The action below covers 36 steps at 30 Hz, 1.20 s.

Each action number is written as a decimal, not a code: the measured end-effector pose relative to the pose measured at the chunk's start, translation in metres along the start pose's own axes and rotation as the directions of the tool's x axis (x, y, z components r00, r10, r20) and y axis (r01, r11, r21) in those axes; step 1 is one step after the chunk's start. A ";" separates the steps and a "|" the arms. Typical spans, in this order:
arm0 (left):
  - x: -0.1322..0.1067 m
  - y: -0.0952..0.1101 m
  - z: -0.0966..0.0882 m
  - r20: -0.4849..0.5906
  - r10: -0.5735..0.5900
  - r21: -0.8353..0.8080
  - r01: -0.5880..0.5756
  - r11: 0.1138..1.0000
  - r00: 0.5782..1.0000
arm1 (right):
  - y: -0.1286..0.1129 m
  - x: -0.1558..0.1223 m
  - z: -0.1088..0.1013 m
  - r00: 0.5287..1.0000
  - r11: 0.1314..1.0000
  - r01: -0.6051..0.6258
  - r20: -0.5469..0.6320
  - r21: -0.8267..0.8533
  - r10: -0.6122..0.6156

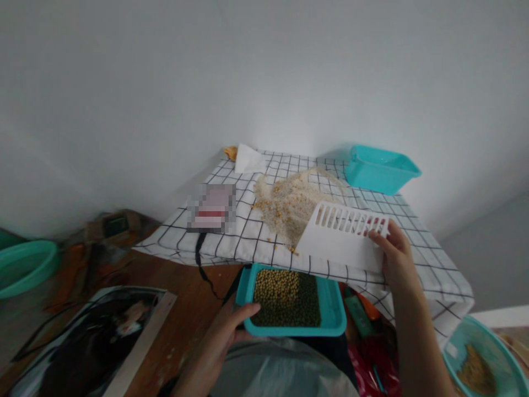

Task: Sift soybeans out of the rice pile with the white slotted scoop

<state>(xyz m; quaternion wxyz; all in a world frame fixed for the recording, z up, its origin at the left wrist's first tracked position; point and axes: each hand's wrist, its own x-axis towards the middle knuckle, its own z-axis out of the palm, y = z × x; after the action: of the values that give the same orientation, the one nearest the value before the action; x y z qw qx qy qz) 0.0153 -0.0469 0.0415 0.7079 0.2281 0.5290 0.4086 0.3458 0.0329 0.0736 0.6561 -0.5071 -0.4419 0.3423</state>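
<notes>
Holding a white flat plastic board with a row of slots (341, 242) in right hand (397, 251), thumb on face, over front-right part of the table under a white, black-checked cloth (243, 240). Can't tell if board touches cloth. Left hand (227, 325) closed on near-left corner of a teal rectangular plastic tray (336, 309), just below table's front edge; thumb over rim, other fingers partly hidden. Hands well apart. Tray contents: round pale-yellow beans (275, 282) mostly far-left, small dark-green beans (289, 315) on right and near side. Mid-table: spread heap of beige grain with yellow bits (285, 204), board just beside it. Table's far-right: teal deep plastic tub (380, 170). Table's far-left: white thin sheet (249, 160).
</notes>
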 end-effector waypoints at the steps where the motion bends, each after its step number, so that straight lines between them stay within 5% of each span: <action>1: 0.005 -0.004 -0.003 0.014 -0.010 0.005 0.010 1.000 1.000 | -0.001 0.000 0.001 1.000 1.000 -0.001 0.006 0.001 0.001; 7: 0.026 -0.022 -0.014 -0.027 -0.045 0.007 0.045 0.999 0.999 | -0.004 -0.003 0.003 1.000 1.000 0.002 0.014 0.015 -0.002; 36: 0.028 -0.019 -0.019 0.018 -0.028 0.062 0.027 0.998 0.999 | -0.004 -0.002 0.005 1.000 1.000 0.006 0.016 -0.019 -0.005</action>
<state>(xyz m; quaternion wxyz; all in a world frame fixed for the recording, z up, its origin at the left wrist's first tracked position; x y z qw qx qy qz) 0.0072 -0.0372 0.0050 0.7109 0.2465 0.5380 0.3800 0.3406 0.0313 0.0774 0.6487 -0.5093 -0.4516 0.3403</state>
